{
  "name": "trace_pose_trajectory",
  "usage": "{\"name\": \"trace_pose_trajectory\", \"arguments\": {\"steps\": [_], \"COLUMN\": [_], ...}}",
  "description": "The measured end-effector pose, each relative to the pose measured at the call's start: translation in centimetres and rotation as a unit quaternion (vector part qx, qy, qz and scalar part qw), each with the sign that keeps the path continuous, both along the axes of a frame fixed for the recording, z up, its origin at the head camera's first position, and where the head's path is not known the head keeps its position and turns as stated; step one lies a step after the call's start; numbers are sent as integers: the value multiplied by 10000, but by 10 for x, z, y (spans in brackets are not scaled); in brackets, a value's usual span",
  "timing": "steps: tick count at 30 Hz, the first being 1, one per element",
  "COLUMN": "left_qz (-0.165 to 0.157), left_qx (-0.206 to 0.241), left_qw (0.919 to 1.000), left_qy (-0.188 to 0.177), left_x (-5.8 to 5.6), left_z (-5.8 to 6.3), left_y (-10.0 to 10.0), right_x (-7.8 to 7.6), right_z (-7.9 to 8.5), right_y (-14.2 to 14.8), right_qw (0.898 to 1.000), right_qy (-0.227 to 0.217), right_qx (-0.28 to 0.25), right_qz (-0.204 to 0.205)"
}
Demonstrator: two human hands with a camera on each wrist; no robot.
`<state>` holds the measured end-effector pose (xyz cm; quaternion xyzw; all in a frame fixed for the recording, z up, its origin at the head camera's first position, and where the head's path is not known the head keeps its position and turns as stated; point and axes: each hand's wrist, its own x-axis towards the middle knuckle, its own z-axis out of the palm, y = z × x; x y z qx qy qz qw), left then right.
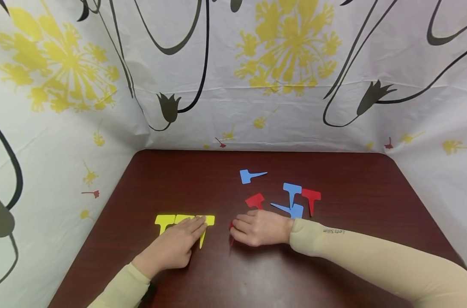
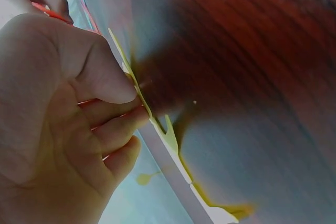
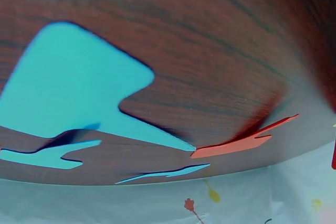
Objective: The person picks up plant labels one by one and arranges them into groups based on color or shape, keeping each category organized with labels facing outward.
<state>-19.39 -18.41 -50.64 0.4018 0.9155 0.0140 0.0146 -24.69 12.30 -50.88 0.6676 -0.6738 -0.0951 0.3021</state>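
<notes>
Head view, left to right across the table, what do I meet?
Three yellow tags, the red tag in the right hand, the farthest blue tag, two blue tags close together, the rightmost red tag.

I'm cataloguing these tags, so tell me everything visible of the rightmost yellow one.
The rightmost yellow tag is a thin, seemingly plastic T: broad head, stem tapering toward the person. It lies on the reddish-brown table, beside the middle yellow tag. Fingers of the left hand rest on it, hiding part of its head.

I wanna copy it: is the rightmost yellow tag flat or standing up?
Flat: the rightmost yellow tag lies against the table, face toward the head camera.
</notes>
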Motion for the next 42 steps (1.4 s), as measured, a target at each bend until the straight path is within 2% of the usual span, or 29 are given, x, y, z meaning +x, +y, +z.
{"name": "trace_pose_trajectory", "arguments": {"steps": [10,13,21,28,31,34,38,42], "left_qz": [23,47,111,121,106,114,141,110], "left_qx": [16,18,-69,-83,-52,-18,-16,-18], "left_qw": [10000,10000,9999,9998,9999,9999,9999,9999], "left_qy": [28,13,-60,-99,-95,-88,-72,-69], "left_x": [1,1,0,-2,-2,-2,-1,-1], "left_z": [-2,-2,-1,-1,0,1,3,3], "left_y": [0,0,1,0,1,1,1,1], "right_x": [-6,-7,-9,-12,-12,-12,-13,-12], "right_z": [-5,-9,-16,-18,-17,-16,-16,-17], "right_y": [-12,-16,-23,-28,-29,-30,-31,-30], "right_qw": [9997,9998,9995,9988,9974,9934,9824,9717], "right_qy": [28,61,-286,-358,-595,-1064,-1710,-2120], "right_qx": [-219,-156,70,297,322,125,-228,-249], "right_qz": [-45,-53,-99,-179,-255,-401,-720,-1017]}}
